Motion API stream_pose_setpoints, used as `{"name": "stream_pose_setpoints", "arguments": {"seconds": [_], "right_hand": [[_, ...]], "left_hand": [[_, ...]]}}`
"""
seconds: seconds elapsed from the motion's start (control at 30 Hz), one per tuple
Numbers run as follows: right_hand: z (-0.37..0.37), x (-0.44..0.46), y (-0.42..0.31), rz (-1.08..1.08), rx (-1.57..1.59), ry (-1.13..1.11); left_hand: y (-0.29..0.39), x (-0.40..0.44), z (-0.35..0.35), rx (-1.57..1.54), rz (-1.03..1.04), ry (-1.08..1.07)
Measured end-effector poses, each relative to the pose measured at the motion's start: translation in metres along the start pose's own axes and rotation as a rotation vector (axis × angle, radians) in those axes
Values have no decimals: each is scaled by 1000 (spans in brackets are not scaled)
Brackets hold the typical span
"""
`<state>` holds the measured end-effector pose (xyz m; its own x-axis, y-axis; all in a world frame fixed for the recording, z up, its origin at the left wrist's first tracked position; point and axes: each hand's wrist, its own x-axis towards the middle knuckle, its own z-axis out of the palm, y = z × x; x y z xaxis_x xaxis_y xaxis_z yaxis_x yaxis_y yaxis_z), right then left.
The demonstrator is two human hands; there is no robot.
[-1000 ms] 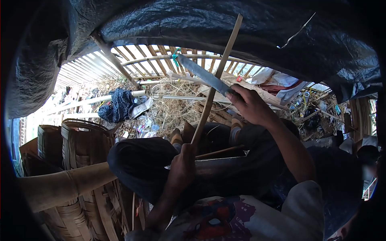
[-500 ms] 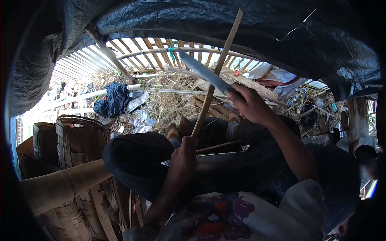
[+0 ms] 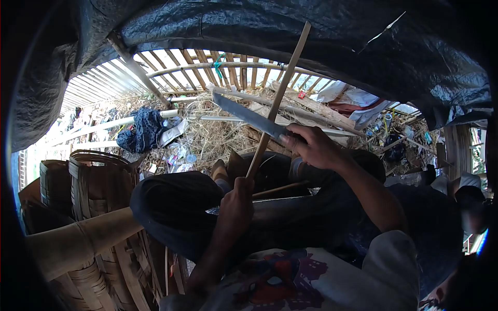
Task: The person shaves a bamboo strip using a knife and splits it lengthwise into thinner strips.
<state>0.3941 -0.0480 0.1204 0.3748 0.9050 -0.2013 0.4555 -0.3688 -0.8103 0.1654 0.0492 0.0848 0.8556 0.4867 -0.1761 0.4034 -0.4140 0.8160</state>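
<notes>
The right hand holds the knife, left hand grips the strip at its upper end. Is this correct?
Not the upper end: the left hand grips the strip near its lower end, as the head view shows. The right hand holds the knife.

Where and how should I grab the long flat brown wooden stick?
Probably wrap your hand round the lower end of the long flat brown wooden stick, from the lap side, like the left hand. It's narrow and slants up and away, and the long grey metal knife crosses it higher up.
</notes>
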Motion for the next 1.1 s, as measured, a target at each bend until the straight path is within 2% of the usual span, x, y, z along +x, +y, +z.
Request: {"name": "stream_pose_setpoints", "arguments": {"seconds": [0.03,0.07,0.13,0.2,0.27,0.3,0.33,0.37,0.4,0.43,0.47,0.53,0.6,0.63,0.7,0.77,0.83,0.97,1.07,1.1], "right_hand": [[2,-1,-2,10,14,114],[3,-2,-6,11,16,108],[3,-6,-14,83,-36,-11],[12,-7,6,8,-93,-61],[19,-6,3,-211,-153,208],[11,-7,1,-84,-52,140],[6,-5,-4,-39,-72,154],[4,-4,-6,13,43,158],[4,-4,-8,66,158,163],[7,-2,-5,-52,195,250],[7,0,-6,-51,199,259],[10,3,-6,10,165,318],[10,4,-12,16,140,362],[7,2,-20,91,371,263],[9,5,-18,208,727,134],[9,5,-22,193,766,153],[9,6,-21,188,792,204],[-2,8,-17,165,888,285],[-5,5,-13,169,849,303],[-4,4,-13,172,853,300]], "left_hand": [[1,-2,1,-31,8,19],[0,-2,2,-31,1,19],[-3,0,2,-34,-37,-11],[-9,4,5,-85,-5,-3],[-10,3,5,-138,4,4],[-9,4,3,-178,-2,7],[-9,3,1,-214,-4,12],[-13,1,2,-205,-10,8],[-20,-1,5,-398,-73,-23],[-21,2,5,-590,-127,-53],[-18,1,5,-584,-122,-59],[-3,-6,2,-810,-282,-103],[13,-13,-4,-904,-301,-135],[17,-15,-5,-1006,-315,-152],[9,-15,-5,-1041,-345,-236],[10,-15,-9,-1075,-377,-315],[16,-17,-14,-864,-402,-334],[1,-40,-11,-916,-381,-355],[-3,-56,-13,-1018,-382,-317],[-13,-61,-13,-999,-392,-389]]}}
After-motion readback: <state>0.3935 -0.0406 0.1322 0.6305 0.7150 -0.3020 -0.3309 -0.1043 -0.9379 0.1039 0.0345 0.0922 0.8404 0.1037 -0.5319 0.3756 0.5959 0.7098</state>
